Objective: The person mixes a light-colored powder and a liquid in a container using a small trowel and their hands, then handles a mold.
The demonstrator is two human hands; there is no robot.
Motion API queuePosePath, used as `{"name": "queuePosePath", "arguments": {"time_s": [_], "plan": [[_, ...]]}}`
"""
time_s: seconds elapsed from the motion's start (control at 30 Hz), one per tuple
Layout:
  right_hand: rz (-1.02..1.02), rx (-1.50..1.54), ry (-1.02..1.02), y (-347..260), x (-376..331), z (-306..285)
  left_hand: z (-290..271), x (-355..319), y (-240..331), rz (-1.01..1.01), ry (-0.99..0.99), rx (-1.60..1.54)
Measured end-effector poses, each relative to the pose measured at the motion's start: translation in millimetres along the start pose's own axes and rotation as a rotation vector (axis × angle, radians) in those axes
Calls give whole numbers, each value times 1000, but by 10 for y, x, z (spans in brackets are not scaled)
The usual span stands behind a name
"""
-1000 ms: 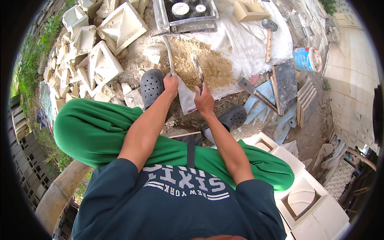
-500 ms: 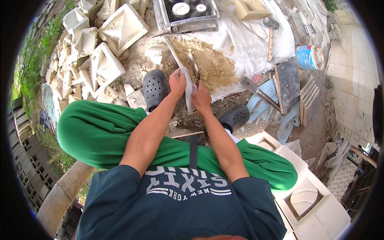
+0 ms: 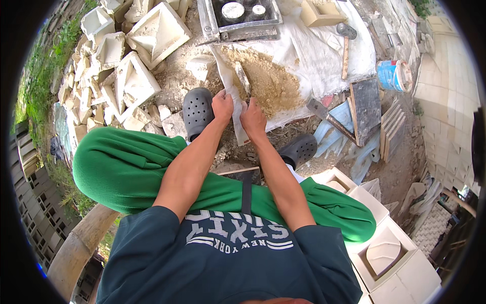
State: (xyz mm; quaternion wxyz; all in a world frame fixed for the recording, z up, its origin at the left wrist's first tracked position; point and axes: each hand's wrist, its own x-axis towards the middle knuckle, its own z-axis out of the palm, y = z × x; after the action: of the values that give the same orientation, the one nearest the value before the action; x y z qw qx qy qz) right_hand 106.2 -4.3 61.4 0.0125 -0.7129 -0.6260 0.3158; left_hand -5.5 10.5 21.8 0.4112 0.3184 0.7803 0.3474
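Observation:
My left hand (image 3: 222, 105) is closed on the near left edge of a white woven sheet (image 3: 231, 83), which it holds up in a fold. Just right of it, my right hand (image 3: 253, 119) is closed round a trowel (image 3: 242, 77). The trowel's narrow blade, crusted with pale material, points away from me. Its handle is mostly hidden in my fingers. A heap of damp-looking tan sand (image 3: 276, 83) lies on the sheet beside the blade. Beyond the heap stands a grey metal mould (image 3: 248, 34) with two round, white-topped cores inside.
Broken cream blocks (image 3: 129, 86) are piled at the left. To the right lie a mallet (image 3: 346, 48), a hammer (image 3: 329, 119), a dark board (image 3: 365, 109), a slatted wooden piece (image 3: 392, 124) and a blue bucket (image 3: 389, 76). Cast blocks (image 3: 390, 253) stand by my right knee.
The sheet's raised edge has dropped lower and opened outward, uncovering more sand. My hands have shifted slightly, and the trowel blade has tilted a little to the left.

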Motion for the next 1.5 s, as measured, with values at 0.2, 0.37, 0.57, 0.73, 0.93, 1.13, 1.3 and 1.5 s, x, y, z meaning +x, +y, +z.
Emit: {"name": "queuePosePath", "arguments": {"time_s": [0.2, 0.37, 0.57, 0.73, 0.93, 1.13, 1.3, 1.5], "plan": [[43, 116, 75, 325, -3, -176, 85, 45, -40, -66, 28, -60], [-188, 25, 170, 604, 555, -762, 130, 142, -3, -86, 0, -250], [-541, -144, 35, 377, 1716, -1142, 94, 329, -14, -154, -24, -199], [-780, -371, 34, 63, 2230, -1065, 114, 333, -50, -169, -13, -182], [-850, -541, 155, 147, 2425, -825, 143, 302, -30, -155, 16, -175], [-801, -406, -172, 607, 2408, -1136, 113, 295, 65, -177, -19, -187], [-826, -676, -278, 769, 1973, -1624, 75, 329, -31, -141, 3, -201], [-565, -274, -93, 1030, 1867, -1558, 148, 322, -17, -147, -62, -154]]}}
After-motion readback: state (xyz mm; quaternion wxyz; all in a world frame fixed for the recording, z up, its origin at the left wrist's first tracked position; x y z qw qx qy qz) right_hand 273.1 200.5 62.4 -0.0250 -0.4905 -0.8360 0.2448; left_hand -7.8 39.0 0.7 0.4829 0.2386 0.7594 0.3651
